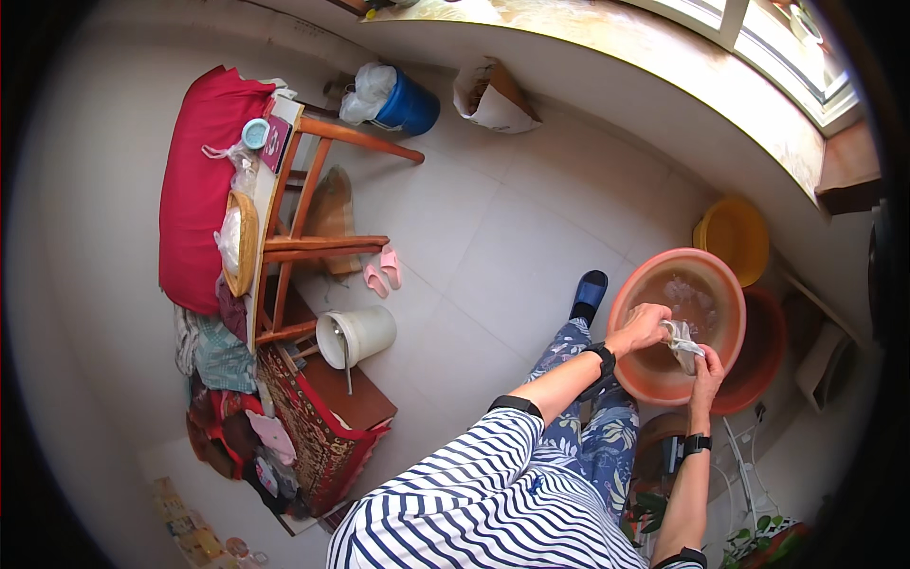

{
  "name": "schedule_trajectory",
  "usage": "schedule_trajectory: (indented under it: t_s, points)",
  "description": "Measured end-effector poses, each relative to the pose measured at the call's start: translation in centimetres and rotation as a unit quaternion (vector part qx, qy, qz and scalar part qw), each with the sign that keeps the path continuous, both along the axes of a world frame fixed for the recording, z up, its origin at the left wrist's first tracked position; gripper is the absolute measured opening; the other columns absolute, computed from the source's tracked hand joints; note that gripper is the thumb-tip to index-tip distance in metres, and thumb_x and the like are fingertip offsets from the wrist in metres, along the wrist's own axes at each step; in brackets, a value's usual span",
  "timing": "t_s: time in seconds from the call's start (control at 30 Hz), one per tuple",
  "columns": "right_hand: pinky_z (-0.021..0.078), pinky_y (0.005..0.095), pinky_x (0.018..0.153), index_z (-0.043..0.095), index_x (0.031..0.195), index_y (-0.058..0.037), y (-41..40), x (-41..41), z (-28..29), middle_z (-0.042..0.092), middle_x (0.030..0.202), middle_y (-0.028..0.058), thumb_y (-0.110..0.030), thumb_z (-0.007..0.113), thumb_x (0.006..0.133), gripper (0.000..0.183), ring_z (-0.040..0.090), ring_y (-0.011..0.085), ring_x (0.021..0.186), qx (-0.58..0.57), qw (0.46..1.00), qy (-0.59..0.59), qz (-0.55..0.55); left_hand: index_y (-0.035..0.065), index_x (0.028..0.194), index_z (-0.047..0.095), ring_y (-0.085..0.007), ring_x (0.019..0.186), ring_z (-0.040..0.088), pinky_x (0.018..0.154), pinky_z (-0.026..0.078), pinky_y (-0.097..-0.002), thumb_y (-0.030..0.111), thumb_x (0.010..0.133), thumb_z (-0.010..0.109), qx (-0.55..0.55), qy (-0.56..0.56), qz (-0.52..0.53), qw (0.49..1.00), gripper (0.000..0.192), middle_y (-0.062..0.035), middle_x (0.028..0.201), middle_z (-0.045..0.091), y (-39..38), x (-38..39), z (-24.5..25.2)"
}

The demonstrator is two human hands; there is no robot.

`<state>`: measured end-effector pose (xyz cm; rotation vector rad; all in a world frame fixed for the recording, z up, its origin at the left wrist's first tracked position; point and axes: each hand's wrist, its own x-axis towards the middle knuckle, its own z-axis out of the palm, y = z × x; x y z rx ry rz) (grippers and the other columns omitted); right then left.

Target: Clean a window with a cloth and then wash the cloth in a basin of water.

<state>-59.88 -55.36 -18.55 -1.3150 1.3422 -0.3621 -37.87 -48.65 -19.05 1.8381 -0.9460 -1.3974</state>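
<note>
A small wet white cloth (684, 344) is stretched and bunched between my two hands. My left hand (643, 327) grips its upper left end, with the knuckles up. The lower right end is pinched in the fingers of my right hand (708, 373). Both hands are above a large orange-pink plastic basin (620, 302), near its middle and lower right side. Murky brownish water (650, 284) lies in the basin, with patches of pale suds (689, 295) on it.
A yellow bucket (732, 238) and a second red basin (771, 348) stand behind the large one. Potted plants (764, 533) are at lower right. Across the tiled floor are a white bucket (366, 336), pink slippers (380, 274), a wooden-legged table (306, 192) and a blue bin (412, 103).
</note>
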Motion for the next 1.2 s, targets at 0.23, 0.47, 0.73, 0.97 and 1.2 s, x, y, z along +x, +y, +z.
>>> schedule_trajectory:
  t_s: [0.23, 0.47, 0.73, 0.97, 1.2]
  points:
    - [0.0442, 0.0212, 0.075, 0.063, 0.095, 0.0012, 0.8, 2.9, 3.1, 0.061, 0.087, 0.0, -0.006, 0.06, 0.086, 0.012, 0.055, 0.0076, 0.081, 0.019, 0.997, -0.04, 0.064, 0.005, 0.087, 0.067, -0.0319, 0.1, 0.06, 0.084, 0.044, -0.0425, 0.011, 0.068, 0.068, -0.12, -0.16, 0.007, 0.98, 0.02, -0.0162, 0.1, 0.064, 0.9, -1.1, -0.7]
    - [0.04, 0.0216, 0.059, 0.063, 0.08, -0.0001, 1.3, 4.7, 4.6, 0.055, 0.071, -0.003, -0.011, 0.062, 0.087, 0.013, 0.048, 0.0049, 0.067, 0.033, 0.998, -0.025, 0.052, 0.0044, 0.075, 0.062, -0.0339, 0.071, 0.062, 0.064, 0.048, -0.0414, 0.015, 0.066, 0.067, -0.206, -0.029, -0.092, 0.974, 0.015, -0.0165, 0.074, 0.062, -0.2, -1.9, -1.8]
    - [0.0388, 0.019, 0.061, 0.061, 0.082, 0.0, 2.7, 1.4, 5.5, 0.056, 0.073, -0.0054, -0.006, 0.063, 0.083, 0.006, 0.047, 0.0023, 0.07, 0.131, 0.987, -0.075, -0.059, 0.0081, 0.089, 0.055, -0.0325, 0.097, 0.057, 0.097, 0.028, -0.0653, 0.005, 0.075, 0.054, -0.1, -0.097, -0.258, 0.956, 0.015, -0.0107, 0.092, 0.061, -1.2, -1.2, -2.2]
    - [0.0407, 0.021, 0.063, 0.06, 0.079, 0.0005, 1.2, -1.3, 4.0, 0.057, 0.071, -0.0036, -0.011, 0.063, 0.084, 0.013, 0.049, 0.0036, 0.07, 0.083, 0.992, -0.019, -0.097, 0.0024, 0.085, 0.06, -0.0356, 0.083, 0.056, 0.076, 0.046, -0.0433, 0.002, 0.075, 0.053, -0.126, -0.045, -0.218, 0.967, 0.012, -0.0166, 0.084, 0.055, -2.7, 0.2, -4.0]
    - [0.0465, 0.0351, 0.083, 0.063, 0.105, -0.0056, -3.1, -3.4, -7.9, 0.065, 0.096, 0.0149, -0.028, 0.066, 0.082, 0.033, 0.062, 0.0267, 0.092, 0.042, 0.986, 0.137, -0.086, -0.0014, 0.1, 0.061, -0.0187, 0.092, 0.06, 0.083, 0.046, -0.0306, 0.011, 0.084, 0.058, 0.065, 0.006, -0.116, 0.991, 0.02, -0.011, 0.097, 0.064, -7.1, -0.8, -9.3]
